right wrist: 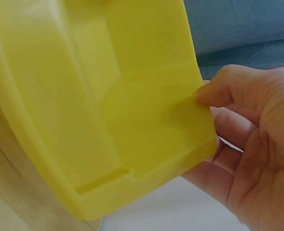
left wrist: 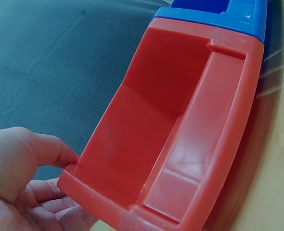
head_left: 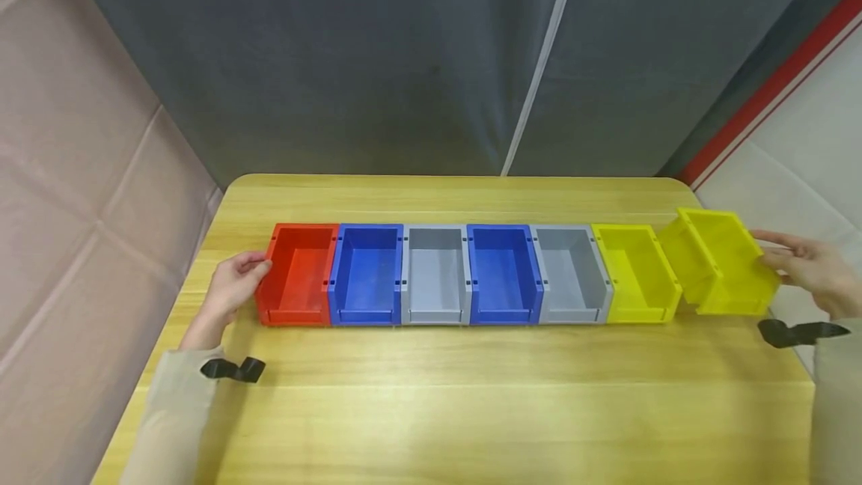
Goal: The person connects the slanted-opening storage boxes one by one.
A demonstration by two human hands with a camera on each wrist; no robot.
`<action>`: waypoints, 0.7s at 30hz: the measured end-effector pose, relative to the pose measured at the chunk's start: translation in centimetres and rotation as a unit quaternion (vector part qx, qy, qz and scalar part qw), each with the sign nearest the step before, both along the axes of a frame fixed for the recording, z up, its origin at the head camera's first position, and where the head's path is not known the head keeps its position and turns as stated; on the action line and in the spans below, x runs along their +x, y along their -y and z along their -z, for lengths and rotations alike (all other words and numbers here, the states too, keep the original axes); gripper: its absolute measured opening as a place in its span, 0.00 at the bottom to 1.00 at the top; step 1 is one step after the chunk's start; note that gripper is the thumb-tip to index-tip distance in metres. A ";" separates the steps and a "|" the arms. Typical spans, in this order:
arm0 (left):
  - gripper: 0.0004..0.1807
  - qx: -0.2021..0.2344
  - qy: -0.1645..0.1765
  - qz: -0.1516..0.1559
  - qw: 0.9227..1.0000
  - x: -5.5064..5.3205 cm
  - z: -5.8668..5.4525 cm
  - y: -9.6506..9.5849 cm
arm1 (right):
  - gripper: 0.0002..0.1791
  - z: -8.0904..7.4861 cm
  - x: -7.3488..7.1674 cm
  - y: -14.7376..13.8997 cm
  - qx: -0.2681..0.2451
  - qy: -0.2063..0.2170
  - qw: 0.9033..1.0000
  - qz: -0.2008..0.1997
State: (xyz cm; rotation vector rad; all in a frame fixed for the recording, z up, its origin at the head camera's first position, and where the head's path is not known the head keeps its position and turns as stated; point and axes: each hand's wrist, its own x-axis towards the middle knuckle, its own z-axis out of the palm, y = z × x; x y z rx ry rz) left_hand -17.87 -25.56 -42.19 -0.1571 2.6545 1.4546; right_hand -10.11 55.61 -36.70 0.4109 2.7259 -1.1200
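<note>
At the right end of a row of plastic storage bins, my right hand (head_left: 818,268) grips a yellow bin (head_left: 737,264) by its outer side wall. This bin is tilted and raised off the table on its right. In the right wrist view the thumb lies over its rim (right wrist: 200,72), the other fingers outside. Beside it, another yellow bin (head_left: 636,275) stands flat. My left hand (head_left: 232,287) holds the left side of the red bin (head_left: 299,275) at the row's other end. The left wrist view has the thumb at the red rim (left wrist: 101,204) and fingers curled outside.
Between the red and the upright yellow bin stand a blue bin (head_left: 368,275), a grey bin (head_left: 436,275), a second blue bin (head_left: 505,275) and a second grey bin (head_left: 569,275), side by side. All rest on a wooden table (head_left: 471,403). A dark curtain (head_left: 337,58) hangs behind.
</note>
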 end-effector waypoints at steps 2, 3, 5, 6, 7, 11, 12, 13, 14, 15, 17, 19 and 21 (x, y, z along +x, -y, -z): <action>0.24 0.000 0.002 0.000 1.000 0.0 -0.1 0.0 | 0.34 0.0 0.0 0.0 0.003 -0.002 1.000 -0.001; 0.24 0.000 0.002 0.000 1.000 0.0 -0.1 -0.1 | 0.34 0.0 -0.1 0.0 0.002 -0.003 1.000 -0.001; 0.24 0.000 0.003 0.001 1.000 0.0 -0.1 -0.1 | 0.34 0.0 -0.2 0.0 0.005 -0.002 1.000 -0.004; 0.24 -0.001 0.003 0.001 1.000 0.0 -0.1 -0.1 | 0.34 -0.1 -0.3 0.0 0.007 0.000 1.000 -0.004; 0.24 -0.002 0.004 0.002 1.000 0.0 -0.1 -0.1 | 0.34 -0.1 -0.4 0.0 0.008 0.002 1.000 -0.004; 0.24 -0.006 0.005 0.003 1.000 0.0 -0.1 0.0 | 0.35 -0.3 -0.8 0.0 0.009 0.012 1.000 0.000; 0.24 -0.007 0.005 0.003 1.000 0.0 -0.1 0.0 | 0.35 -0.3 -0.9 0.1 0.009 0.014 1.000 0.001; 0.24 -0.007 0.005 0.003 1.000 0.0 0.0 0.0 | 0.35 -0.3 -0.9 0.1 0.009 0.015 1.000 0.002; 0.24 -0.008 0.005 0.004 1.000 0.0 0.0 0.0 | 0.35 -0.3 -0.9 0.1 0.008 0.016 1.000 0.003; 0.24 -0.009 0.005 0.004 1.000 0.0 0.0 0.0 | 0.35 -0.3 -0.9 0.2 0.009 0.018 1.000 0.004; 0.24 -0.009 0.004 0.005 1.000 0.0 0.0 0.0 | 0.35 -0.2 -0.9 0.2 0.012 0.022 1.000 0.005; 0.24 -0.010 0.004 0.006 1.000 0.0 0.0 0.0 | 0.35 0.0 -0.8 0.3 0.018 0.024 1.000 0.003; 0.24 -0.010 0.004 0.004 1.000 0.0 -0.1 0.0 | 0.36 0.1 -0.7 0.3 0.024 0.026 0.999 0.001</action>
